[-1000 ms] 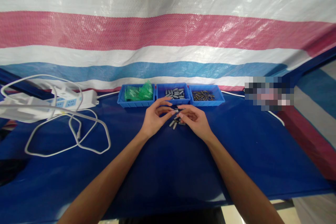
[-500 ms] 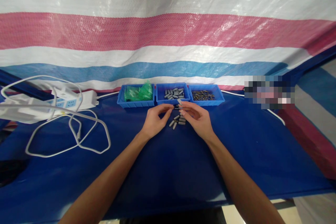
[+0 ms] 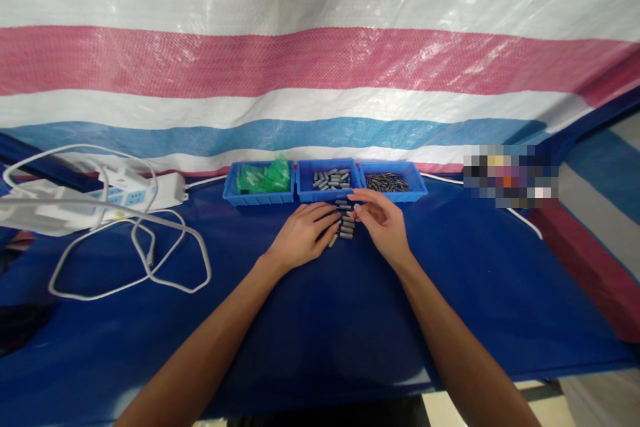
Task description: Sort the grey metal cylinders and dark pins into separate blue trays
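The left hand (image 3: 304,235) shifts onto the cylinders (image 3: 347,228), the right hand (image 3: 386,223) curls beside them, both grips unclear.

The blue-topped table (image 3: 325,333) bore three blue plastic bins (image 3: 260,199) in a row toward the back, grey metal cylinders (image 3: 347,229) clustered before the middle bin and, at left, a white power strip (image 3: 170,191) beside looped white cable (image 3: 90,297).
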The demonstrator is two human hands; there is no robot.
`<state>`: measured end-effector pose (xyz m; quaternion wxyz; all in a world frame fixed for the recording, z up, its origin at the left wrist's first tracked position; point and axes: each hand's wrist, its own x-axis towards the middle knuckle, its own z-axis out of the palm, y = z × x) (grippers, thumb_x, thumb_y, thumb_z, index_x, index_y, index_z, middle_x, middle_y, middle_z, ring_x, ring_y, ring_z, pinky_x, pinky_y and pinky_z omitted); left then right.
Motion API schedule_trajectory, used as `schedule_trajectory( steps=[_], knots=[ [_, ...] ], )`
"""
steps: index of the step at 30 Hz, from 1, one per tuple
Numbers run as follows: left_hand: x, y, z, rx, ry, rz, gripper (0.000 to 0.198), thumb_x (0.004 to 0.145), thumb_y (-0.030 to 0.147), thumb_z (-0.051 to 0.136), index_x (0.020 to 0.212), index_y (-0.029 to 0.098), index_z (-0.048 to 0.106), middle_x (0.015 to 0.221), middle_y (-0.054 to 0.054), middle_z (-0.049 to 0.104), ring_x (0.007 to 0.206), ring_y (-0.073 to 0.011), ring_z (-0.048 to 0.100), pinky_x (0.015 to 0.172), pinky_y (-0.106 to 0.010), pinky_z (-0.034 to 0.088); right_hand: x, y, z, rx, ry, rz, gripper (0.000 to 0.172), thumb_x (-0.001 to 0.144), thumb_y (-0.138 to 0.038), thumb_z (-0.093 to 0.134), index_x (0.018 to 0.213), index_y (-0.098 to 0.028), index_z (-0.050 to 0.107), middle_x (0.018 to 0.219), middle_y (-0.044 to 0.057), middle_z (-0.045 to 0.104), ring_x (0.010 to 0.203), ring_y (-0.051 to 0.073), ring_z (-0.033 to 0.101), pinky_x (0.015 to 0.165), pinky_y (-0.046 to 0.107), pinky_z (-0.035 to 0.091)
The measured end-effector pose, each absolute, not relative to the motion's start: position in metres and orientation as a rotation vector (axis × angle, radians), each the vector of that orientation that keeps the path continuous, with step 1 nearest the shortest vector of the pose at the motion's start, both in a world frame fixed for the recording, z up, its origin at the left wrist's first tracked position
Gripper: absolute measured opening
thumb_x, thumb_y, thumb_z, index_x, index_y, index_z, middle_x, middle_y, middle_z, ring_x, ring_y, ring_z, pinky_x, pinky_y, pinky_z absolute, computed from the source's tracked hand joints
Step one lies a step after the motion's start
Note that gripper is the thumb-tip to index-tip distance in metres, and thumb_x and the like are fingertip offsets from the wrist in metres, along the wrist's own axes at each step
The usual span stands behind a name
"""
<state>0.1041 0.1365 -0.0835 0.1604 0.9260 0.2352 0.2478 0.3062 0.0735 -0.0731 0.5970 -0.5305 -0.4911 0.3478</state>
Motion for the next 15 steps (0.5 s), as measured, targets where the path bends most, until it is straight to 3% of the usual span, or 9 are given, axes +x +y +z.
schedule_trajectory(
  steps=[3, 15],
  knots=[
    [0.1032, 0.1356, -0.0798, 2.718, 0.625, 0.59, 0.037, 0.105, 0.034, 0.052, 0.138, 0.023, 0.067, 0.145, -0.01, 0.066, 0.143, -0.0329, 0.052, 0.113, -0.053, 0.046, 0.306, 0.0734, -0.0728, -1.223, -1.139, 0.813, 0.028, 0.091, -0.04, 0.073, 0.116, -0.028, 0.072, 0.117, 0.007, 0.076, 0.08, 0.02, 0.074, 0.082, 0.041, 0.065],
    [0.1025, 0.1369, -0.0806, 2.725, 0.715, 0.566, 0.043, 0.106, 0.04, 0.05, 0.141, 0.019, 0.064, 0.143, -0.012, 0.067, 0.137, -0.0324, 0.057, 0.111, -0.05, 0.044, 0.3049, 0.0736, -0.073, -1.219, -1.114, 0.833, 0.029, 0.089, -0.04, 0.074, 0.115, -0.027, 0.072, 0.111, 0.006, 0.076, 0.077, 0.019, 0.073, 0.078, 0.039, 0.066]
  ],
)
